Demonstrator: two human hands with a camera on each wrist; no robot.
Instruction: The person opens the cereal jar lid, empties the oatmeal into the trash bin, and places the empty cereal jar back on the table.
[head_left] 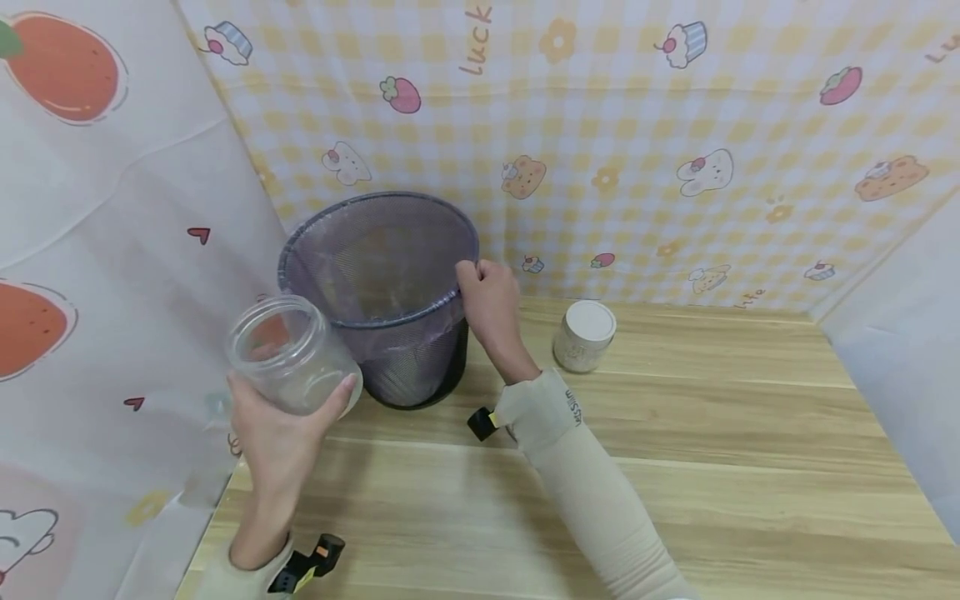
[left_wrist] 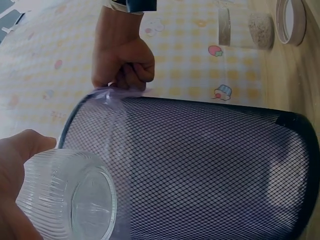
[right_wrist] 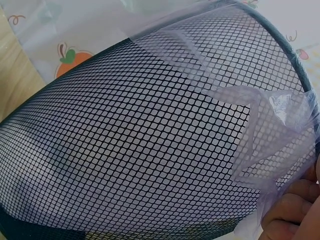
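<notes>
A clear ribbed jar (head_left: 288, 354) is held in my left hand (head_left: 273, 425), fingers and thumb spread round its sides. It has no lid on, and its threaded mouth faces up beside the rim of a dark mesh wastebasket (head_left: 416, 375). In the left wrist view the jar's round base (left_wrist: 94, 202) shows in front of the mesh. A thin, purplish plastic bag (right_wrist: 255, 120) lines the basket and folds over its rim. My right hand (head_left: 491, 312) grips the rim and bag at the right side; its curled fingers (right_wrist: 287, 215) show at the right wrist view's edge.
A small jar with a white lid (head_left: 585, 335) stands on the wooden table (head_left: 712, 433), right of the basket. Behind is a yellow-checked cloth wall (head_left: 637, 125); a white printed cloth (head_left: 112, 208) hangs close at the left.
</notes>
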